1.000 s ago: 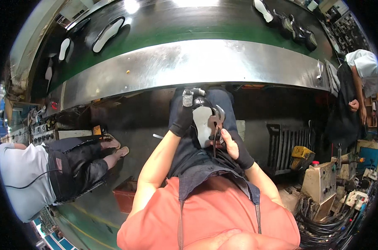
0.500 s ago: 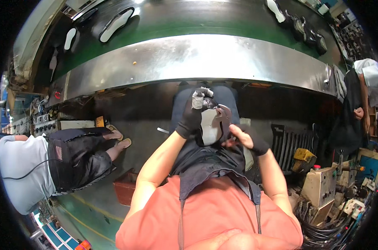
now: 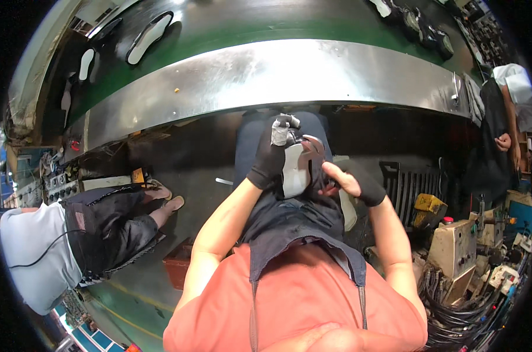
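Note:
A dark shoe upper [image 3: 296, 170], its pale sole-shaped underside facing up, lies over my lap with a brownish flap curling at its far right edge. My left hand [image 3: 270, 155], in a black fingerless glove with grey tape round a finger, is closed on the shoe's far left side. Along the right side is my right hand [image 3: 354, 183], also in a black fingerless glove. Its thumb points at the flap, and its curled fingers are at the shoe's dark edge, partly hidden.
Ahead runs a metal ledge [image 3: 260, 73] bordering a dark green belt [image 3: 248, 23] that carries shoes and soles. A person in a pale shirt [image 3: 37, 252] is at the left, another [image 3: 515, 88] at the far right. Machinery with cables [image 3: 453, 249] and a red bin [image 3: 178, 264] flank me.
The whole view has shifted slightly. Both hands stay at the shoe upper; my right hand's fingers have moved a little along its right edge, and the brownish flap looks more curled.

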Demonstrator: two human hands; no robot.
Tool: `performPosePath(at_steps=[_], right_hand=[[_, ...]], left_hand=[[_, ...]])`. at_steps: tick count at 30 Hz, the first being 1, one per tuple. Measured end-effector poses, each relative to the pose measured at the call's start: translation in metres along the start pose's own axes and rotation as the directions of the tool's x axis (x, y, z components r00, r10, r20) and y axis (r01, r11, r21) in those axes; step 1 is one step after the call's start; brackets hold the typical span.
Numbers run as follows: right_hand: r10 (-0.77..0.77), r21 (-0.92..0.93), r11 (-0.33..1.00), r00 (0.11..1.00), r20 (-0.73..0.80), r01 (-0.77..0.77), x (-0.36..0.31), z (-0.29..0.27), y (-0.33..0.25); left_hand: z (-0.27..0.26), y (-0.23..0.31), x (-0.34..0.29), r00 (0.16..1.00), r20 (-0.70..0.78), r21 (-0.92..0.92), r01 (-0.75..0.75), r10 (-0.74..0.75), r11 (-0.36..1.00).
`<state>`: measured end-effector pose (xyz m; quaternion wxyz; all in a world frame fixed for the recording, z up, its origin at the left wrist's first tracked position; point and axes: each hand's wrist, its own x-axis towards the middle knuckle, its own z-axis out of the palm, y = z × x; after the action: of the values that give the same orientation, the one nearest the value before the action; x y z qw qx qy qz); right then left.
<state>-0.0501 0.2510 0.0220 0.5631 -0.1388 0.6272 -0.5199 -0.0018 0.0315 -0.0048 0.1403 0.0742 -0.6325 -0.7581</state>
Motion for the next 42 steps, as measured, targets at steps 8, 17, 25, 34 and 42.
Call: performPosePath(at_steps=[8,17,25,34,42], right_hand=[[-0.246,0.785,0.610,0.916,0.317,-0.108,0.030,0.039,0.053],[0.044,-0.269,0.963,0.996,0.074,-0.023,-0.005,-0.025,-0.043],[0.075,0.634,0.756,0.984,0.162,-0.163,0.006,0.012,-0.012],[-0.466,-0.394,0.867,0.775,-0.427,0.305,0.066,0.067,0.069],[-0.338,-0.078,0.940,0.936,-0.100,0.331,0.042,0.012,0.020]], left_hand=[[0.004,-0.009,0.002,0.999,-0.047,-0.066,0.012,-0.015,0.998],[0.017,-0.021,0.003,0.996,-0.091,-0.043,0.001,-0.005,0.999],[-0.009,-0.035,0.023,0.979,-0.081,-0.141,0.174,-0.187,0.974],[-0.012,-0.019,0.024,0.986,-0.121,-0.029,0.113,-0.116,0.993],[-0.015,-0.023,0.021,0.987,-0.111,-0.156,0.096,-0.114,0.983]])
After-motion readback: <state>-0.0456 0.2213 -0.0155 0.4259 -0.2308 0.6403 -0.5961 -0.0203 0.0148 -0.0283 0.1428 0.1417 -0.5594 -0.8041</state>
